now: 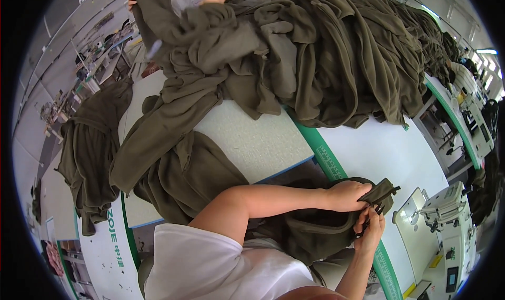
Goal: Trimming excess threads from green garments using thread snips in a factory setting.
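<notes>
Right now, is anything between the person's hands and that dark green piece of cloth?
Nothing visible. The left hand already grips the olive cloth piece, and the right hand touches it from below, beside the sewing machine.

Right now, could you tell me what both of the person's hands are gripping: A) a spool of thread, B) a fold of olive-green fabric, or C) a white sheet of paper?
B: the left hand and right hand both pinch the olive-green fabric at the table edge.
</notes>
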Demonstrator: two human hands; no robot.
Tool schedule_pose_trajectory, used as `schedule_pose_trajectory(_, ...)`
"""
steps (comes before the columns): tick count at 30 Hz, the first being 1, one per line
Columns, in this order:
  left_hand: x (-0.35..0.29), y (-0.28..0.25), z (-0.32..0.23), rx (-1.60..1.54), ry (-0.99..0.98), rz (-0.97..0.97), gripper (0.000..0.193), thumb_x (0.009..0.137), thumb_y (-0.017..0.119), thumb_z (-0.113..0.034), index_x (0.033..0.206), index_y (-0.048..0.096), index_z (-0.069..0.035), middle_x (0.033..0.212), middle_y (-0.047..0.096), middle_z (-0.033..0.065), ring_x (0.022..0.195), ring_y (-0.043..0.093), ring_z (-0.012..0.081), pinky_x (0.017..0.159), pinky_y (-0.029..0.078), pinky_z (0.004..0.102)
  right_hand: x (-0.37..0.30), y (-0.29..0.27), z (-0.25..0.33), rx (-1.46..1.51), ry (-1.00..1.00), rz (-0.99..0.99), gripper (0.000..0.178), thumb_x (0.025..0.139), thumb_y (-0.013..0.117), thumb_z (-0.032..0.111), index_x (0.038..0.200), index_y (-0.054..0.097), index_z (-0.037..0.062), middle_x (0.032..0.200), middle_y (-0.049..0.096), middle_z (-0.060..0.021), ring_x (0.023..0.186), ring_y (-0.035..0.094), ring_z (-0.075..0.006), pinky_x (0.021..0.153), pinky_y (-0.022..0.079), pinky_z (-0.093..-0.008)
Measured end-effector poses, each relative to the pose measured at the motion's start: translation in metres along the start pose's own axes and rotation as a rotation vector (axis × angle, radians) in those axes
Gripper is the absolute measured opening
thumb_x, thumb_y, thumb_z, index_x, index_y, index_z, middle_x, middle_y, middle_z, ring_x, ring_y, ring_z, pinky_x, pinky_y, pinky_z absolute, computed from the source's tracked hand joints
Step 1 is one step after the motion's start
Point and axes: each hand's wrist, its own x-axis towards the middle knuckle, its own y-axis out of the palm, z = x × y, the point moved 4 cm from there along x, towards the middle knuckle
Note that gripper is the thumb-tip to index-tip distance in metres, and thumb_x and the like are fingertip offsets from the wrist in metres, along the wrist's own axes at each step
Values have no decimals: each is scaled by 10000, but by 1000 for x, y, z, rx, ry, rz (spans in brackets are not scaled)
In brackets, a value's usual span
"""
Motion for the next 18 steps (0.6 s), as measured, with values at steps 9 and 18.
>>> schedule_pose_trajectory(9,-20,-53,6,259,187,154,249,783,647,-201,887,507,-23,776,601,151,740,606,336,638,479,421,42,-2,-9,147,13,-181,191,944,485,223,827,536,81,686,582,-25,398,349,-66,368,277,-211)
schedule_pose_trajectory(18,-96,-253,-81,881,592,-478,157,695,689,-82,828,605,-71,829,553,42,727,566,215,609,480,320,81,1,4,-491,8,25,151,916,536,173,829,553,51,675,611,-46,405,391,-71,382,307,-219)
